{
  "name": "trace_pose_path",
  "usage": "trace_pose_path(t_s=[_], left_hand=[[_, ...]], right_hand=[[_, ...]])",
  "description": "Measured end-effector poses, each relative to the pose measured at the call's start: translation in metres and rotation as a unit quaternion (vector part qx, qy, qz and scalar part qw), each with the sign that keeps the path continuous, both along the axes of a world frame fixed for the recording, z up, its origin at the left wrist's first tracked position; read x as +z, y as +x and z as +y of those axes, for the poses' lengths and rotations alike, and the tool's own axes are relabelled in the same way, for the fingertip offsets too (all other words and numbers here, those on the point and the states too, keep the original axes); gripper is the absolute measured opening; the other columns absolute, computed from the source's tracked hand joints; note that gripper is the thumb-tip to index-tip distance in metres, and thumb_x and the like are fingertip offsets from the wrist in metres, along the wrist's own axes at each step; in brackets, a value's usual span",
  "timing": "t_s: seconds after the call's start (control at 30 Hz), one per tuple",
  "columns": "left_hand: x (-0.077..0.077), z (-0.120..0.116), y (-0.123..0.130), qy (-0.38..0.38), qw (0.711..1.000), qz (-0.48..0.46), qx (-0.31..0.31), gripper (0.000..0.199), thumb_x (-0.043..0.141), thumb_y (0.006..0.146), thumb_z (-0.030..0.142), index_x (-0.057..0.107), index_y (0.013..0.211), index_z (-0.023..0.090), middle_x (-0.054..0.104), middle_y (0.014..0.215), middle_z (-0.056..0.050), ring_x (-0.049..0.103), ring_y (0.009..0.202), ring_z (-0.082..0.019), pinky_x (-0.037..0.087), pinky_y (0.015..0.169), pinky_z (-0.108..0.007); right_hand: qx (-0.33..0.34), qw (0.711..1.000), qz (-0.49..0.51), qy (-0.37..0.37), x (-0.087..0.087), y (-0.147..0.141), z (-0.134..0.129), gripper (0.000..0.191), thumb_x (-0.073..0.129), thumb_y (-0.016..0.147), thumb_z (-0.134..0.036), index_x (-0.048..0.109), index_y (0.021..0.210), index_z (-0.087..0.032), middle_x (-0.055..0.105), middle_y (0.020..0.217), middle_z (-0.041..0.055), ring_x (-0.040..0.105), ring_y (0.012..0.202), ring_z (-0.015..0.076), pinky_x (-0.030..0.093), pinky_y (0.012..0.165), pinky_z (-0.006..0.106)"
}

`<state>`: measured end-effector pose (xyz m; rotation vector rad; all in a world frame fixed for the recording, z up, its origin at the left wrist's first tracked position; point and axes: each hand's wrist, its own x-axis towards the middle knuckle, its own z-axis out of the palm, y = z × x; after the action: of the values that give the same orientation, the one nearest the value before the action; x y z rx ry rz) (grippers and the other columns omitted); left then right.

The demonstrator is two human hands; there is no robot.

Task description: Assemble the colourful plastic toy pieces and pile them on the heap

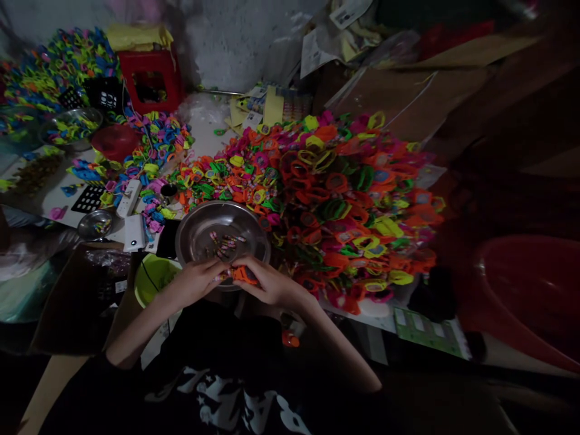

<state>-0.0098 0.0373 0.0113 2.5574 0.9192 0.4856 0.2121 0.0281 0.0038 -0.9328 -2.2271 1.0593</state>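
Over the near rim of a steel bowl, my left hand and my right hand meet. An orange plastic piece is gripped between the thumb and fingers of my right hand. My left hand's fingers close on a small patterned piece just left of it, touching or nearly touching the orange one. Several small patterned pieces lie loose inside the bowl. A large heap of orange, yellow, green and pink toy watches rises to the right of the bowl.
A red stool stands at the back left near more bright pieces. A power strip and a white box lie left of the bowl. Below is a lime-green basin. A big red basin sits far right.
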Motion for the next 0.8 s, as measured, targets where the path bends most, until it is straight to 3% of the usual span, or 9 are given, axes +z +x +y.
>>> trace_pose_path(t_s=[0.2, 0.43, 0.67, 0.8], left_hand=[[0.006, 0.000, 0.006, 0.018, 0.999, 0.037, -0.009, 0.017, 0.047, 0.089, 0.013, 0.051, 0.105, 0.016, 0.065, 0.101, -0.007, 0.066, 0.089, -0.018, 0.054, 0.074, -0.029], [0.007, 0.006, 0.014, 0.056, 0.991, 0.122, -0.019, 0.004, 0.047, 0.090, 0.014, 0.051, 0.092, 0.014, 0.065, 0.085, -0.006, 0.066, 0.082, -0.019, 0.053, 0.070, -0.029], [0.001, -0.005, 0.012, -0.045, 0.990, 0.133, 0.016, 0.010, 0.049, 0.090, 0.019, 0.046, 0.100, 0.016, 0.068, 0.088, -0.007, 0.068, 0.078, -0.020, 0.050, 0.063, -0.027], [0.001, -0.008, 0.011, -0.073, 0.984, 0.150, 0.052, 0.015, 0.045, 0.092, 0.022, 0.042, 0.104, 0.015, 0.069, 0.086, -0.010, 0.068, 0.076, -0.023, 0.049, 0.059, -0.028]], right_hand=[[-0.028, 0.999, -0.018, 0.029, -0.001, -0.002, -0.005, 0.022, 0.048, 0.091, -0.029, 0.045, 0.111, -0.020, 0.059, 0.107, 0.0096, 0.059, 0.098, 0.0196, 0.047, 0.083, 0.031], [-0.054, 0.987, -0.118, 0.099, 0.006, -0.004, -0.006, 0.015, 0.046, 0.089, -0.026, 0.049, 0.103, -0.020, 0.063, 0.100, 0.0076, 0.062, 0.091, 0.0198, 0.047, 0.073, 0.028], [-0.044, 0.990, -0.110, 0.080, 0.001, -0.009, -0.010, 0.025, 0.051, 0.082, -0.020, 0.049, 0.106, -0.019, 0.064, 0.096, 0.0069, 0.063, 0.084, 0.0196, 0.048, 0.071, 0.028], [-0.033, 0.993, -0.088, 0.077, -0.006, -0.012, -0.008, 0.021, 0.049, 0.086, -0.023, 0.050, 0.106, -0.019, 0.064, 0.101, 0.0090, 0.062, 0.091, 0.0204, 0.048, 0.078, 0.031]])
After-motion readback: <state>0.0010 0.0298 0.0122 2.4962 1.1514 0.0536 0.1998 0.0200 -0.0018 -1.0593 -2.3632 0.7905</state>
